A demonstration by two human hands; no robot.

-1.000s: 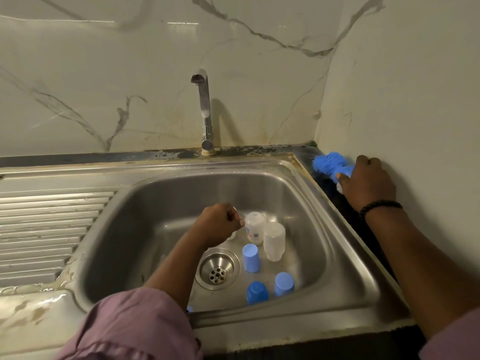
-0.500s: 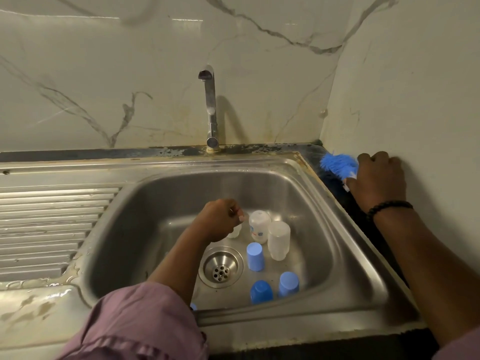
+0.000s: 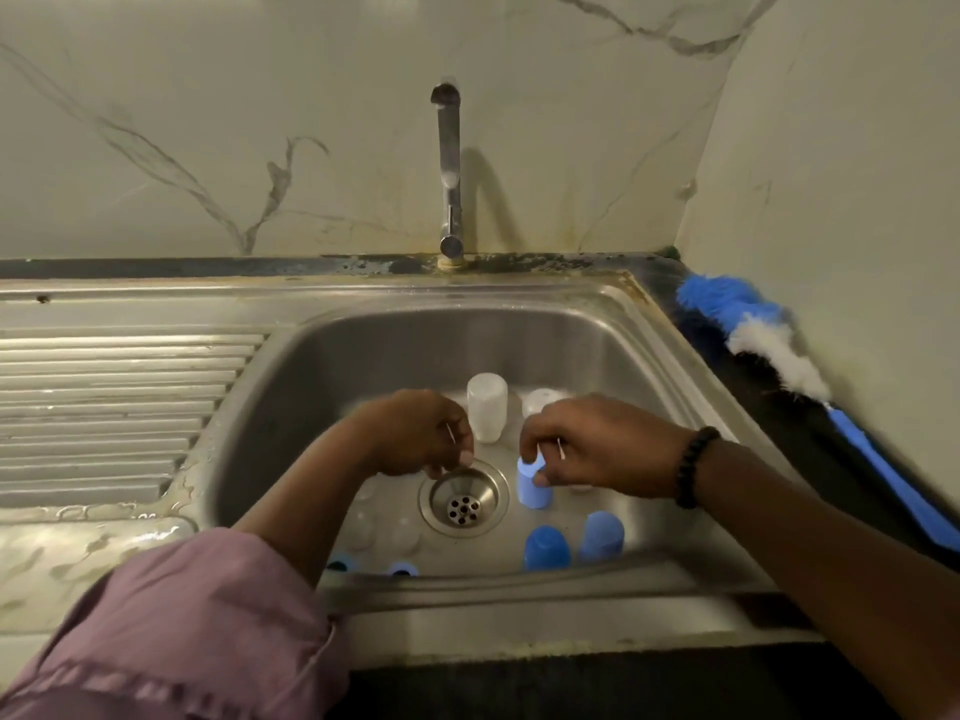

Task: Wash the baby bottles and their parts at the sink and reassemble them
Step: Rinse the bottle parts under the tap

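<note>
Right hand [image 3: 597, 449] pinches blue cap [image 3: 532, 485] at drain's [image 3: 464, 496] 3 o'clock, left hand [image 3: 421, 433] curled, contents unclear; parts unassembled, tap [image 3: 449, 168] dry, washing seemingly unstarted.

Two hands are in the sink basin: the left hand [image 3: 421, 433] and the right hand [image 3: 597, 446]. Two translucent white bottles stand on the sink floor, one [image 3: 487, 407] in full view and the other [image 3: 540, 402] partly hidden behind the right hand. There are three blue caps standing upside down: one [image 3: 534, 485] at the right hand's fingertips and two, [image 3: 546, 548] and [image 3: 601, 535], side by side near the front wall. Two blue rings, [image 3: 340, 563] and [image 3: 401, 568], peek out at the front edge. Several clear parts lie left of the drain, too blurred to count. One drain [image 3: 464, 504], one tap [image 3: 449, 168], one sink [image 3: 675, 605] and one blue-and-white bottle brush [image 3: 769, 340] complete the count.
</note>
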